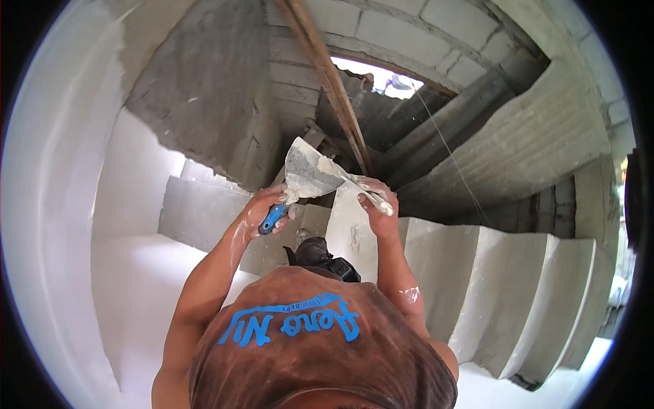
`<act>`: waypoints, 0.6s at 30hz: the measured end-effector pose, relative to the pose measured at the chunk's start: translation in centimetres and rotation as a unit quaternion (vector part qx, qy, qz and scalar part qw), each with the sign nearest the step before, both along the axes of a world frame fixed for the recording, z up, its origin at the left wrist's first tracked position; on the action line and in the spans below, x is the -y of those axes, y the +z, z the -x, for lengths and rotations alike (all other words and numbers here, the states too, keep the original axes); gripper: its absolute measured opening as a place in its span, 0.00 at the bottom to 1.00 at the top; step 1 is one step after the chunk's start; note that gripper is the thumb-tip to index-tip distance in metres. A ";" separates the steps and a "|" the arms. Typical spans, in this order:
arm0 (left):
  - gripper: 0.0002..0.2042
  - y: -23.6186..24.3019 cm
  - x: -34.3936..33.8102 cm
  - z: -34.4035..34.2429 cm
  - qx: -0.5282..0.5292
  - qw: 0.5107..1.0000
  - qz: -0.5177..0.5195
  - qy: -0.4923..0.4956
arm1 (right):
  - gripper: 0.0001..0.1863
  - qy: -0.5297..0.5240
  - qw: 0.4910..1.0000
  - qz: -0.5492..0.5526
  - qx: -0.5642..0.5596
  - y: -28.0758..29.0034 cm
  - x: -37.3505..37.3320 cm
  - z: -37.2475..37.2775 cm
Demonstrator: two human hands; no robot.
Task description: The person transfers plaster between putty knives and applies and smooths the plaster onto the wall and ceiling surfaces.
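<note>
My left hand point(268, 208) is closed around the blue handle of a wide putty knife point(304, 172). Its grey metal blade points up and away from me, with pale putty along parts of it. In my right hand point(379, 199) is a second, putty-coated scraper point(363, 191), seen nearly edge-on, its whitish handle end sticking out past the fingers. The scraper's far end meets or overlaps the right edge of the wide blade, where a lump of white putty point(330, 168) sits. White smears mark both hands and forearms.
Concrete stairs point(501, 293) run along the right. A wooden post point(332, 82) slants down in front of me, near a block wall point(402, 34) with an opening. Corrugated sheets point(518, 136) lean at the right, and a rough grey slab point(204, 88) stands at the left.
</note>
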State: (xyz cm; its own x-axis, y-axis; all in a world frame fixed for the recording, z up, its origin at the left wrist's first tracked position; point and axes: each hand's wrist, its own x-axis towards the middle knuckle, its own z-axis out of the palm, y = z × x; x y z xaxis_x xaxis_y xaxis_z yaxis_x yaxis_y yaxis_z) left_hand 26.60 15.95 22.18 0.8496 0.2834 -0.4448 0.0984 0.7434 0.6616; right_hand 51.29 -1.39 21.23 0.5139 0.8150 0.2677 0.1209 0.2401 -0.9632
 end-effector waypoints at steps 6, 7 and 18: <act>0.17 3.9 2.9 6.0 0.046 0.996 0.004 0.080 | 0.18 0.144 0.973 -0.030 0.177 2.0 -3.0 1.8; 0.16 4.3 3.7 7.0 0.047 0.993 -0.009 0.103 | 0.18 0.129 0.968 -0.007 0.215 2.3 -3.3 2.2; 0.14 9.7 6.9 12.9 -0.033 0.872 -0.405 0.274 | 0.17 0.159 0.875 0.074 -0.452 1.9 -9.1 10.6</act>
